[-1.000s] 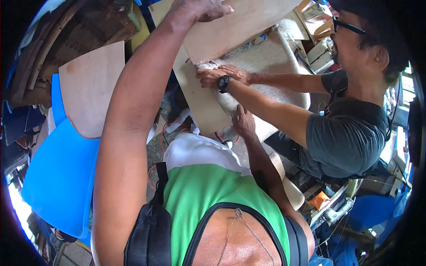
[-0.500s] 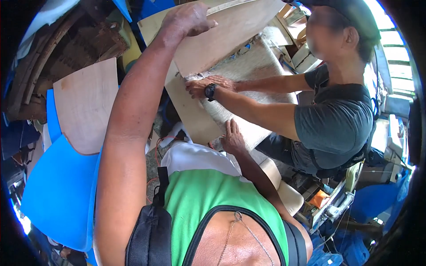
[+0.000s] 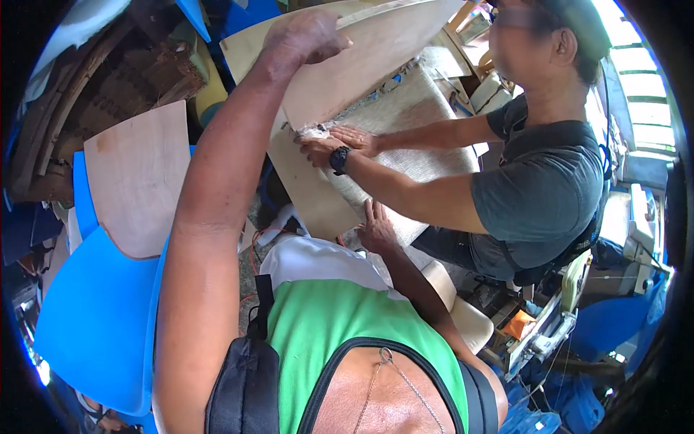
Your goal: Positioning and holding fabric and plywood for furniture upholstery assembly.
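My left hand, closed, grips the upper edge of a thin curved plywood panel and holds it tilted up. Below the panel lies a light, coarse-woven fabric-like sheet, its edge bunched along the panel's foot. My right hand rests with outstretched fingers on the sheet's near edge. A co-worker's two hands, one with a black watch at the wrist, press on the sheet's left corner. Under all this is a pale flat board.
At the left, a bare plywood piece leans on blue curved panels. The co-worker stands close on the right. Behind are a sewing machine, an orange packet and blue plastic sheeting. Wooden scraps fill the far left.
The co-worker has leaned slightly to the left, with both hands still on the sheet's corner. My two hands keep their places on the panel and the sheet.
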